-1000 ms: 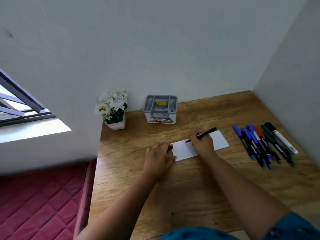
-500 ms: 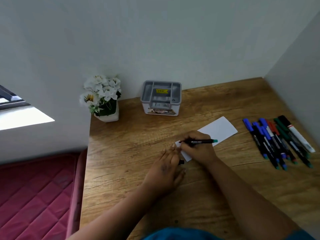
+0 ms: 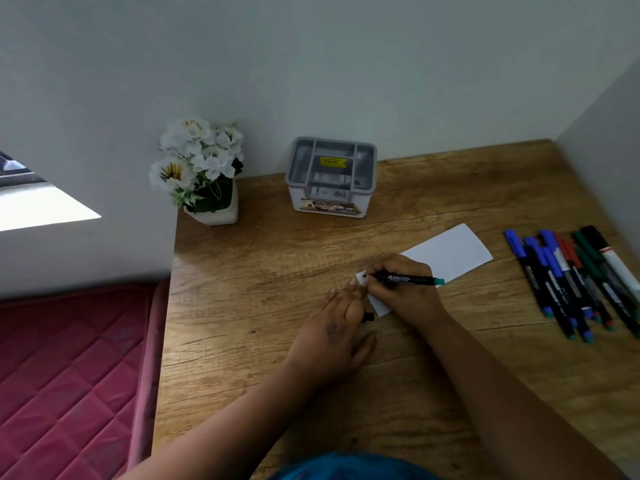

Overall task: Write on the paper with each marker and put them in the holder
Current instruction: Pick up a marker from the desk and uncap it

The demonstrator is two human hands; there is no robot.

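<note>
**Green-ended marker tip on paper, left corner**

The right hand (image 3: pixel 403 289) is gripping a black marker with a green end (image 3: pixel 403 278), its fingers clamped round the barrel, tip touching the near-left corner of the white paper sheet (image 3: pixel 450 252) lying on the wooden counter (image 3: pixel 259 271). The left hand (image 3: pixel 337 323) is resting flat beside that corner, its fingers together and extended, with a small black cap (image 3: pixel 369 317) showing at their edge. The grey plastic holder (image 3: pixel 330 176) is standing at the back by the wall, beside a white pot of white flowers (image 3: pixel 201 171). A row of blue, red and green markers (image 3: pixel 575 282) is lying to the right, well apart from the paper.
</note>
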